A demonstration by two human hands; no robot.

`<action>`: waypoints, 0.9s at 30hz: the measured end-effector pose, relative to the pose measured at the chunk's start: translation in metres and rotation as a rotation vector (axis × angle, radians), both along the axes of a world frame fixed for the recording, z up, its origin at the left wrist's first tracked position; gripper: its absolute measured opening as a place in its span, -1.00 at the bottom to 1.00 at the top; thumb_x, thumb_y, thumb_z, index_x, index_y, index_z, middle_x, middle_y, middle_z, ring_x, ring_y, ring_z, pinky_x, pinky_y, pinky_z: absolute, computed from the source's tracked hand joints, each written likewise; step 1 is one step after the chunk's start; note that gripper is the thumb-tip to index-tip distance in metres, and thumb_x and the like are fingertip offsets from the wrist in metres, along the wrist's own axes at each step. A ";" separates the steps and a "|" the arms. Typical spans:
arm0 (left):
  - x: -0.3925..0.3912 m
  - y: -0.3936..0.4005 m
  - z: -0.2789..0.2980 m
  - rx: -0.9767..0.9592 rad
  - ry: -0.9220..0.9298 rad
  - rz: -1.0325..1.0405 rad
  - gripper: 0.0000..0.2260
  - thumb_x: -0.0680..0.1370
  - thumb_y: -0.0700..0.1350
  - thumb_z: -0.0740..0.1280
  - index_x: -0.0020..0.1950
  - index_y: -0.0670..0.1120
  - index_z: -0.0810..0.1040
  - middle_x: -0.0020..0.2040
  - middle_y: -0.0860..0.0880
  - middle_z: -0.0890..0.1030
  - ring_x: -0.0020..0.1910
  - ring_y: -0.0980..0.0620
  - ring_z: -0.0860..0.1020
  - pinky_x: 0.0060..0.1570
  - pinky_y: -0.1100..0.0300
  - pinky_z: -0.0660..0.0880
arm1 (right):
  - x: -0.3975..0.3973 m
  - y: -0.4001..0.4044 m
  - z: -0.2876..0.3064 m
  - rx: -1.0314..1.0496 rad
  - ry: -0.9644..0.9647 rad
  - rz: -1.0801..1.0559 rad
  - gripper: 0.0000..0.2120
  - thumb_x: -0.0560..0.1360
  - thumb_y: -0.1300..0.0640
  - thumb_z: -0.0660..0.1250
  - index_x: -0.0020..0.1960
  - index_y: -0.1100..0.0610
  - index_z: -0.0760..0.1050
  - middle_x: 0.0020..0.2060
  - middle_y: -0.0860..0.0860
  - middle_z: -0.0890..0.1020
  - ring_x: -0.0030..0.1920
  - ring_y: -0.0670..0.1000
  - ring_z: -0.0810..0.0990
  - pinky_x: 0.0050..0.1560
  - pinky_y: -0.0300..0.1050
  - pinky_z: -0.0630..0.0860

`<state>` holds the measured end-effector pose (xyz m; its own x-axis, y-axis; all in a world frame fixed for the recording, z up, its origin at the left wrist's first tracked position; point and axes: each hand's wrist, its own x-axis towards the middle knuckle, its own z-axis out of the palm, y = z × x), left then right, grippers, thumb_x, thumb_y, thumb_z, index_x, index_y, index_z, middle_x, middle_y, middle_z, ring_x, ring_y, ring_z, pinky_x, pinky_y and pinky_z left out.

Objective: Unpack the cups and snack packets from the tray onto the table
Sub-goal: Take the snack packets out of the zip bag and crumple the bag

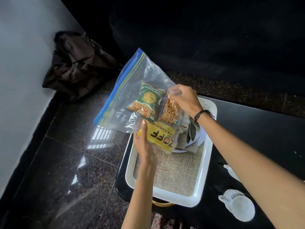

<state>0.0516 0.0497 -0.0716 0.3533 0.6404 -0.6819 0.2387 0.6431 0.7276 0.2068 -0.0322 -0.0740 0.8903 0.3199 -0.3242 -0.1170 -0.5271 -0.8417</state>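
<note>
A clear zip bag (pixel 132 80) with a blue seal strip hangs above the white tray (pixel 204 164). Inside it are a green snack packet (pixel 146 103), an orange snack packet (pixel 170 111) and a yellow packet (pixel 161 136). My right hand (pixel 183 98) pinches the bag's corner over the orange packet. My left hand (pixel 143 141) grips the bag's lower edge at the yellow packet. The tray has a burlap liner (pixel 173 172) and stands on the black table (pixel 257 129). Two white cups (pixel 239 207) stand on the table at the right; the farther cup (pixel 231 172) is partly hidden by my right arm.
A plate (pixel 196 139) with leaves and pale packets lies in the tray's far end behind the bag. A dark cloth bag (pixel 79 63) slumps on the speckled floor by the white wall at the left. A dark sofa fills the top right.
</note>
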 end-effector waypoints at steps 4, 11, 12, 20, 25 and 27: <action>-0.007 -0.007 0.012 0.081 -0.111 -0.162 -0.57 0.43 0.06 0.38 0.15 -0.22 0.54 0.10 -0.23 0.63 0.06 -0.16 0.60 0.06 -0.10 0.50 | -0.023 -0.042 0.015 0.070 0.049 -0.072 -0.85 0.40 0.13 0.37 -0.04 0.00 0.52 -0.23 -0.18 0.56 -0.18 -0.20 0.53 -0.27 -0.39 0.42; -0.021 -0.024 0.027 0.237 -0.229 -0.600 -0.69 0.57 0.03 0.22 -0.05 -0.20 0.60 -0.14 -0.11 0.69 -0.19 -0.07 0.66 -0.25 0.20 0.57 | -0.064 -0.127 0.056 0.161 0.155 -0.034 -0.62 0.24 -0.20 0.44 0.04 -0.30 0.47 0.14 -0.01 0.58 0.12 -0.01 0.58 0.11 0.00 0.56; -0.021 -0.028 0.029 0.244 -0.221 -0.635 -0.71 0.57 0.02 0.22 -0.13 -0.14 0.61 -0.20 -0.06 0.68 -0.23 -0.03 0.65 -0.27 0.22 0.56 | -0.069 -0.138 0.062 0.184 0.165 -0.033 -0.60 0.23 -0.19 0.44 0.05 -0.29 0.46 0.17 0.00 0.57 0.14 0.00 0.57 0.12 0.03 0.55; -0.004 -0.088 0.042 0.200 -0.203 -0.632 -0.42 0.43 0.21 0.28 0.18 -0.27 0.45 0.20 -0.30 0.51 0.24 -0.43 0.42 0.26 -0.38 0.30 | -0.093 -0.205 0.089 0.457 0.050 -0.355 -0.83 0.50 0.07 0.31 -0.21 -0.07 0.63 -0.34 -0.17 0.67 -0.26 -0.21 0.63 -0.15 -0.32 0.53; -0.002 -0.144 0.037 -0.002 -0.221 -0.332 -0.54 0.56 0.26 0.03 0.35 0.10 0.41 0.44 -0.16 0.37 0.44 -0.23 0.28 0.41 -0.25 0.16 | -0.102 -0.222 0.105 0.785 0.105 -0.568 -0.73 0.54 0.17 0.25 -0.27 -0.03 0.61 -0.33 -0.19 0.61 -0.23 -0.26 0.58 -0.15 -0.41 0.51; -0.005 -0.166 0.031 -0.169 -0.153 -0.210 -0.52 0.56 0.28 0.00 0.25 0.02 0.47 0.36 -0.16 0.46 0.38 -0.21 0.37 0.36 -0.14 0.29 | -0.105 -0.223 0.110 0.818 0.128 -0.659 -0.81 0.55 0.17 0.26 -0.19 0.02 0.58 -0.27 -0.14 0.62 -0.17 -0.21 0.59 -0.07 -0.34 0.52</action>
<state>0.0463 -0.1165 -0.0408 0.5727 0.4247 -0.7012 0.2748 0.7064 0.6523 0.1022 -0.2552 0.0359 0.9421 -0.0505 -0.3316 -0.2863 0.3943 -0.8732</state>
